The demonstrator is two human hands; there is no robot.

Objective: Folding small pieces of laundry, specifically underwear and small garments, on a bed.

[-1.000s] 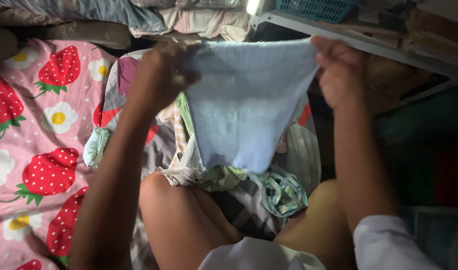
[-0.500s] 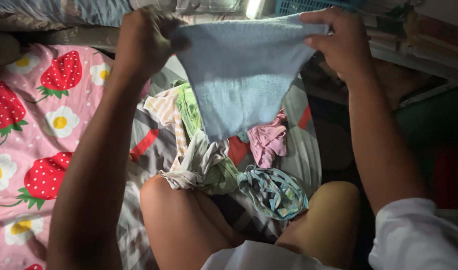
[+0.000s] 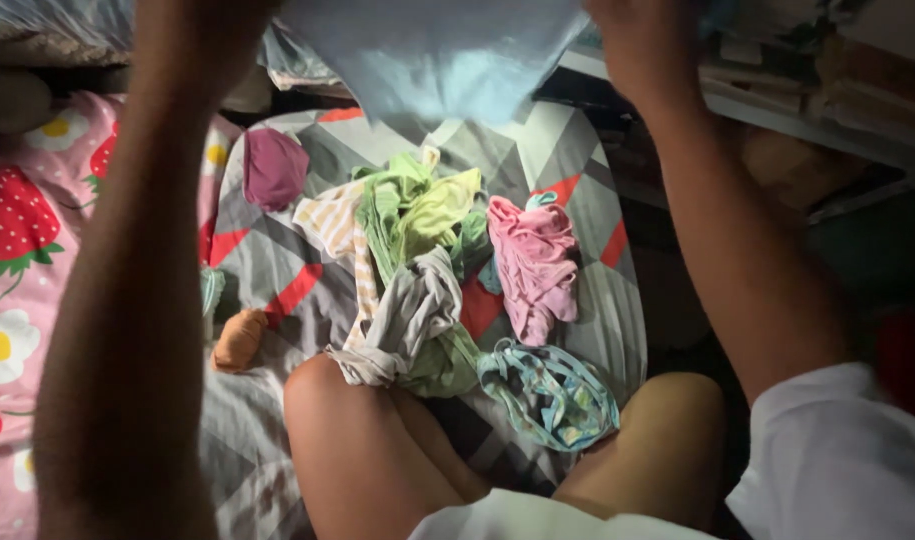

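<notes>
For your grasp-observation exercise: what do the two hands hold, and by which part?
A pale blue towelling cloth, raised by its upper edge; each grip is cut off by the frame's top.

Heap of mixed small garments (image 3: 427, 270) ctr on grey geometric-print sheet (image 3: 567, 160); pale blue knit cloth (image 3: 432, 55) raised at 12 o'clock; strawberry-print pink blanket (image 3: 17, 230) at 9.

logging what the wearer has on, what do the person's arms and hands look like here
Both forearms are bare, with no watch, bracelet or glove in view. The right arm comes out of a loose white sleeve near the elbow. The left arm shows no sleeve. Both hands are mostly cut off at the top edge.
</notes>
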